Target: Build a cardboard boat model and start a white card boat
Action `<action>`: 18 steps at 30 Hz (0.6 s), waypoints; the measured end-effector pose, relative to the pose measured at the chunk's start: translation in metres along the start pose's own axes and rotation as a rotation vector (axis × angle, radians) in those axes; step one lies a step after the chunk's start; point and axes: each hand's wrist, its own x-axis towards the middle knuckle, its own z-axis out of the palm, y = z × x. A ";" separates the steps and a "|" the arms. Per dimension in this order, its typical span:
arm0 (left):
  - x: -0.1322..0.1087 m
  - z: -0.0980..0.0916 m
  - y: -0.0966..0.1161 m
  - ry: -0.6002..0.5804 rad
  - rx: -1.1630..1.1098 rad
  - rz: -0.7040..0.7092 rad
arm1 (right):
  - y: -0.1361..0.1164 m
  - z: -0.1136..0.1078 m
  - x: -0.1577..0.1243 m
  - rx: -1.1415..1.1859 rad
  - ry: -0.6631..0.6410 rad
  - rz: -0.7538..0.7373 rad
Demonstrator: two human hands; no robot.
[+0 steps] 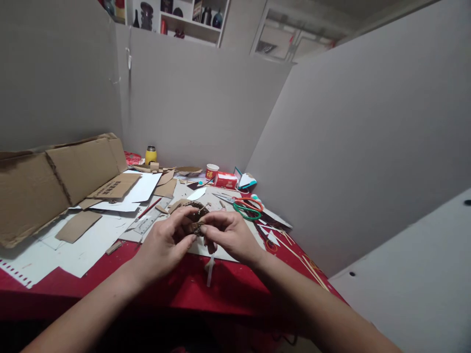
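Observation:
My left hand (167, 235) and my right hand (231, 234) meet over the front of the table, thumbs and fingers pinched on a small brown cardboard piece (196, 227). It has a dark, ragged edge, and the fingers cover much of it. Just behind it a darker curved part (200, 208) shows; whether the two are joined I cannot tell. Below the hands lies a translucent whitish stick (210, 272) on the red cloth. Scissors with green handles (247, 212) and others with orange handles (253, 203) rest beyond my right hand.
A large folded cardboard box (86, 166) stands at the left, beside white paper sheets (83, 250), a ruler (147, 224) and a red pencil (150, 208). Farther back are a yellow jar (150, 156), a paper cup (212, 171) and a red box (225, 180). Grey partitions (191, 98) enclose the table.

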 end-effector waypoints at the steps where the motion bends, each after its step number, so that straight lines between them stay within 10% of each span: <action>1: 0.000 0.000 0.000 -0.008 0.014 0.009 | 0.001 0.002 0.000 0.003 0.010 0.010; 18: 0.006 -0.008 0.002 -0.025 0.026 -0.058 | 0.001 -0.003 -0.005 -0.095 -0.059 -0.183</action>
